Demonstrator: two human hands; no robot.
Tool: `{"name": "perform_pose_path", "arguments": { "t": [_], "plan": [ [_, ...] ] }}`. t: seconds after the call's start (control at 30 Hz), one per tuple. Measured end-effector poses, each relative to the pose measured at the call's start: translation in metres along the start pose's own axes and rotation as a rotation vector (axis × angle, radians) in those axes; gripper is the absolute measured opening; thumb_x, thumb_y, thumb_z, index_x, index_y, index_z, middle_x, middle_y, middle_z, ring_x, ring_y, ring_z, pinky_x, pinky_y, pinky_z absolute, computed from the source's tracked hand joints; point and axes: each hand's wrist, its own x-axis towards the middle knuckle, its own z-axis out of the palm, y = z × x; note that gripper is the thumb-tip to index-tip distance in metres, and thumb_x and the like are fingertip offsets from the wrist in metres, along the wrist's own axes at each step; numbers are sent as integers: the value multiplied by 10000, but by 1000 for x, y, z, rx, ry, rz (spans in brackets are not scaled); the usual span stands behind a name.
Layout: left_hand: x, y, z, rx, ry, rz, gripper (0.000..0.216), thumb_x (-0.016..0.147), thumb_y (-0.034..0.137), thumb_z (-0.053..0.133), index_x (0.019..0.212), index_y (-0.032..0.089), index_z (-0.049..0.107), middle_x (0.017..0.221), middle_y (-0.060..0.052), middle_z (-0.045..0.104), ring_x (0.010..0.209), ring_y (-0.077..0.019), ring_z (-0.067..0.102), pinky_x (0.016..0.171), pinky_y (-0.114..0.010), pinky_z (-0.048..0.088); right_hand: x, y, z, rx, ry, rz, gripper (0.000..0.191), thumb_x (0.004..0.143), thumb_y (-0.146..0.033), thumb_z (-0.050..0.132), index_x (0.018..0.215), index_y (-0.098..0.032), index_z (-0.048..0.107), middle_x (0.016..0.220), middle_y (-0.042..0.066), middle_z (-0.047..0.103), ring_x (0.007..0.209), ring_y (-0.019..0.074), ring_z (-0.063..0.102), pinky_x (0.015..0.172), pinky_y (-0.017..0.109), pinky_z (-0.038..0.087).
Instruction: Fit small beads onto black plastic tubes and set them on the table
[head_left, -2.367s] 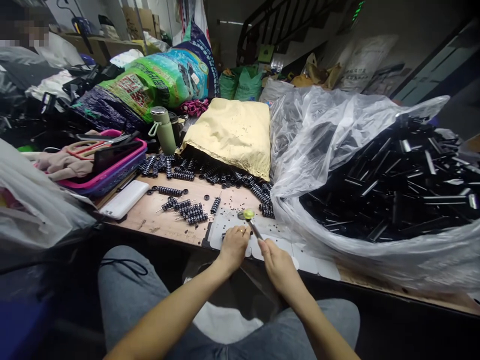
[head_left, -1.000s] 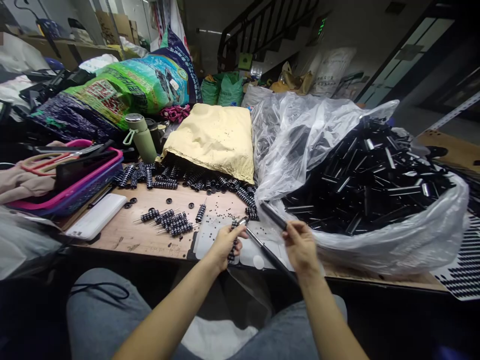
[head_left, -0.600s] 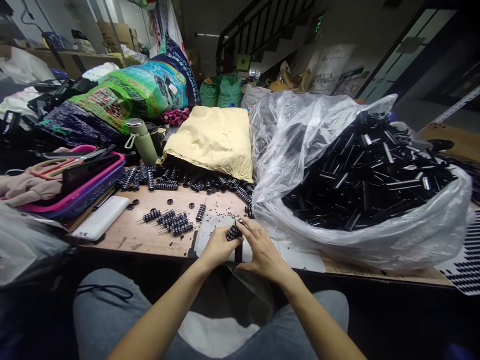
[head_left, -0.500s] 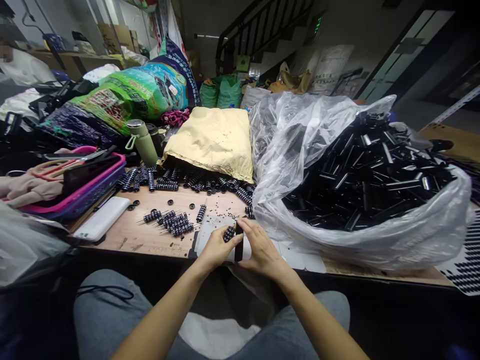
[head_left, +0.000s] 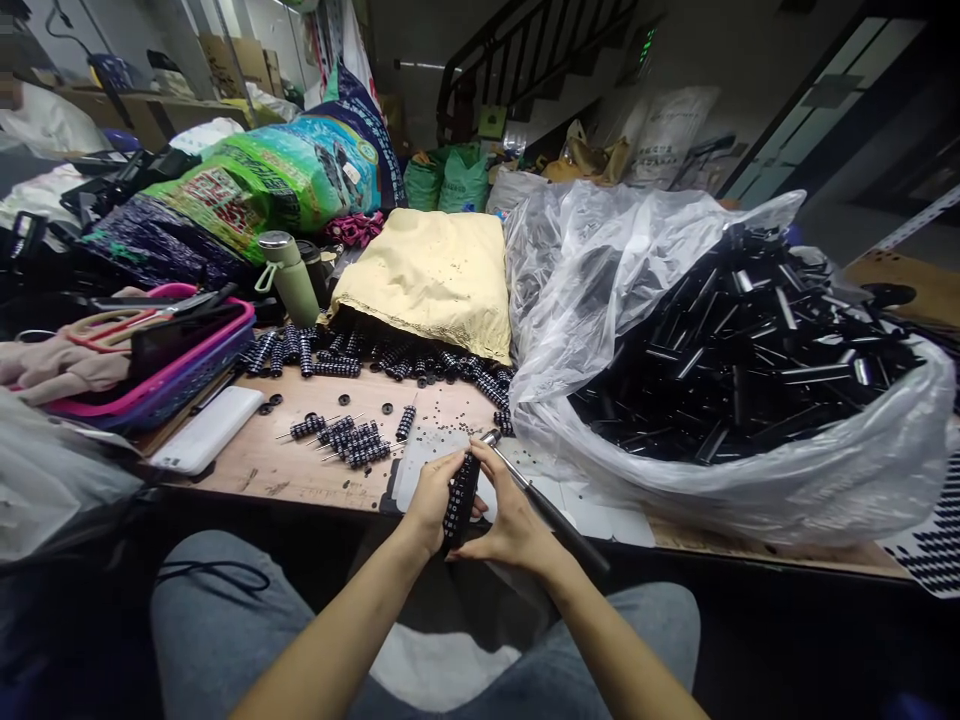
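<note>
Between my two hands is a black bar with rows of white characters (head_left: 459, 505), tilted over the table's front edge. My left hand (head_left: 429, 500) wraps its left side, fingers closed round it. My right hand (head_left: 517, 510) grips it too, with the index finger at the top end and the thumb near the bottom end. Under the right hand lies a tool with a metal shaft and black handle (head_left: 559, 520); its kind is partly hidden. A pale grey board (head_left: 427, 452) is beneath. Left of it lie several character-covered black rolls on metal pins (head_left: 356, 445).
A large clear plastic bag (head_left: 555, 350) of black parts (head_left: 750, 350) fills the right. More rolls (head_left: 337, 368) lie before a yellow bag (head_left: 427, 280). At left are a pink basket (head_left: 244, 325), a white phone-like slab (head_left: 210, 430) and a green flask (head_left: 289, 285).
The bar between my hands has turned, so its character-covered side now faces up and left. My right hand has shifted round it, and the tool beneath has come into view.
</note>
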Motion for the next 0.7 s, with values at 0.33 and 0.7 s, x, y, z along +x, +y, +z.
{"name": "perform_pose_path", "arguments": {
  "t": [0.33, 0.7],
  "plan": [
    [10, -6, -8, 192, 32, -49, 406, 741, 484, 519, 902, 114, 568, 493, 13, 511, 411, -112, 528, 432, -227, 450, -1, 4, 17, 12, 20, 237, 973, 467, -204, 717, 1292, -168, 203, 1289, 138, 333, 1219, 267, 344, 1010, 395, 334],
    [21, -34, -39, 1561, -60, 824, 412, 807, 64, 363, 1198, 120, 481, 966, -129, 546, 907, -200, 515, 789, -356, 457, -19, 38, 11, -557, 165, 344, 592, 694, -292, 588, 1224, -158, 362, 1207, 155, 443, 1139, 298, 394, 907, 463, 367]
  ]
}}
